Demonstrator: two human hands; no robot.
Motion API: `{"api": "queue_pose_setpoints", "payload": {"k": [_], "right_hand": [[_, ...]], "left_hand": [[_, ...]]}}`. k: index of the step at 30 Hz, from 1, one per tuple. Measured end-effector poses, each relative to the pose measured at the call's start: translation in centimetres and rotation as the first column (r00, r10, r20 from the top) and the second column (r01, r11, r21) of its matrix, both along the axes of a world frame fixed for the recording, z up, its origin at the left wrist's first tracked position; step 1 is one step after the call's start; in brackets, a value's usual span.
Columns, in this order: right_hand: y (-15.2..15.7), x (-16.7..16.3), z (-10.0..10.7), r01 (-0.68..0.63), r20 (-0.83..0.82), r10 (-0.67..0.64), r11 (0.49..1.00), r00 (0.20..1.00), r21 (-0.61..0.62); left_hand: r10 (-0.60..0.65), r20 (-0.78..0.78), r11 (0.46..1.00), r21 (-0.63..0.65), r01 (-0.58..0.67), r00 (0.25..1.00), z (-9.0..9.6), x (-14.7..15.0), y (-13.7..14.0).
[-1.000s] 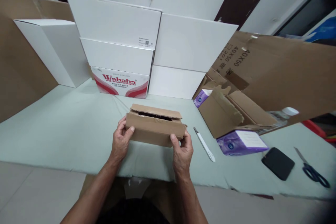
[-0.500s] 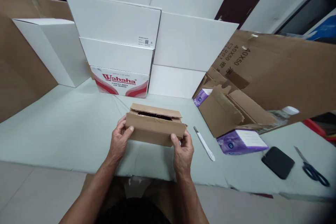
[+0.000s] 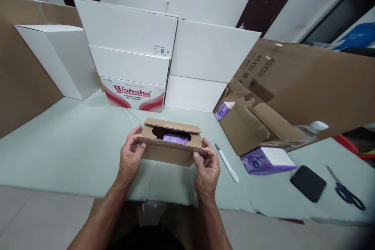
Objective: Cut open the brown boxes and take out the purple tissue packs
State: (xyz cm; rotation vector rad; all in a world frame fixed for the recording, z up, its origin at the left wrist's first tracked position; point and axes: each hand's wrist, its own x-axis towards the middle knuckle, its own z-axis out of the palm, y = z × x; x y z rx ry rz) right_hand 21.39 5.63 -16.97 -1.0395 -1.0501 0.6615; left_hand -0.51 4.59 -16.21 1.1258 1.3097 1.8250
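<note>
A small brown cardboard box sits in front of me, its top flaps partly raised. Through an oval opening in its top, a purple pack shows inside. At the box's left end, my left hand pinches the near flap's corner between thumb and fingers. My right hand grips the same flap at the right end, thumb on the near side. Some fingertips are hidden behind the cardboard. Just right of my right hand lies a white utility knife on the pale green cloth.
An open cardboard carton stands at right, with purple packs beside it and a clear bottle behind. Black pouch and scissors lie far right. White cartons and a Wahaha carton line the back.
The near flap has swung up toward level, exposing the oval opening and the purple pack inside. Both hands have shifted slightly outward with it, keeping their grip.
</note>
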Motion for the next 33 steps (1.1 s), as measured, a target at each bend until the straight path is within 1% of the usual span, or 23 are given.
{"api": "queue_pose_setpoints", "payload": {"k": [5,10,13,15,17,18,19,20,21,22,23,24,25,27,29,30,33], "right_hand": [[-0.6,1.0,0.0,-0.055,0.043,0.055,0.998,0.998,-0.004],[-1.0,1.5,-0.2,-0.083,0.079,0.087,0.995,0.993,-0.058],[-1.1,1.6,-0.8,-0.095,0.091,0.099,0.994,0.991,-0.051],[-1.2,2.5,-1.6,-0.051,0.114,0.056,0.998,0.992,-0.043],[-1.5,4.6,-2.6,0.087,0.127,-0.080,0.995,0.989,-0.051],[-1.6,6.2,-3.2,0.191,0.127,-0.182,0.980,0.975,-0.059],[-1.7,8.0,-3.8,0.312,0.125,-0.302,0.947,0.945,-0.071],[-1.9,10.1,-4.3,0.428,0.117,-0.418,0.900,0.901,-0.081],[-1.9,12.2,-4.7,0.531,0.107,-0.522,0.842,0.846,-0.093],[-1.9,14.3,-5.0,0.625,0.108,-0.616,0.774,0.781,-0.104],[-1.9,16.2,-5.1,0.683,0.133,-0.670,0.721,0.730,-0.118],[-1.7,17.9,-5.2,0.709,0.167,-0.689,0.692,0.705,-0.137],[-1.4,19.2,-5.2,0.704,0.197,-0.676,0.690,0.710,-0.166],[-0.4,20.9,-5.1,0.641,0.231,-0.600,0.738,0.766,-0.211],[0.8,21.6,-5.2,0.575,0.235,-0.529,0.788,0.815,-0.219],[1.4,21.6,-5.4,0.558,0.236,-0.511,0.802,0.826,-0.214],[3.2,21.5,-5.9,0.544,0.269,-0.487,0.813,0.831,-0.209]], "left_hand": [[0.011,-0.059,1.000,0.007,-0.010,0.998,-0.1,-0.1,-0.1],[-0.055,-0.127,0.998,0.023,0.058,0.990,-0.9,-0.9,-0.5],[-0.089,-0.142,0.995,0.023,0.094,0.986,-1.4,-1.4,-0.7],[-0.089,-0.148,0.995,0.024,0.094,0.985,-1.6,-1.7,-0.7],[-0.088,-0.149,0.995,0.022,0.092,0.985,-1.6,-1.8,-0.7],[-0.089,-0.151,0.995,0.022,0.093,0.984,-1.7,-1.9,-0.6],[-0.089,-0.155,0.995,0.027,0.094,0.984,-1.7,-1.9,-0.6],[-0.086,-0.160,0.995,0.035,0.093,0.983,-1.7,-1.9,-0.6],[-0.083,-0.167,0.995,0.045,0.092,0.982,-1.8,-1.9,-0.5],[-0.079,-0.174,0.995,0.052,0.090,0.981,-1.9,-1.9,-0.5],[-0.076,-0.179,0.995,0.057,0.088,0.981,-1.9,-1.9,-0.4],[-0.074,-0.180,0.995,0.058,0.085,0.981,-2.0,-2.0,-0.4],[-0.071,-0.179,0.995,0.057,0.083,0.981,-2.1,-2.0,-0.3],[-0.066,-0.174,0.995,0.056,0.077,0.983,-2.2,-2.0,-0.3],[-0.065,-0.169,0.995,0.058,0.075,0.983,-2.4,-1.9,-0.3],[-0.066,-0.170,0.995,0.059,0.077,0.983,-2.5,-1.9,-0.2],[-0.066,-0.178,0.995,0.063,0.078,0.982,-2.6,-1.9,-0.3]]}}
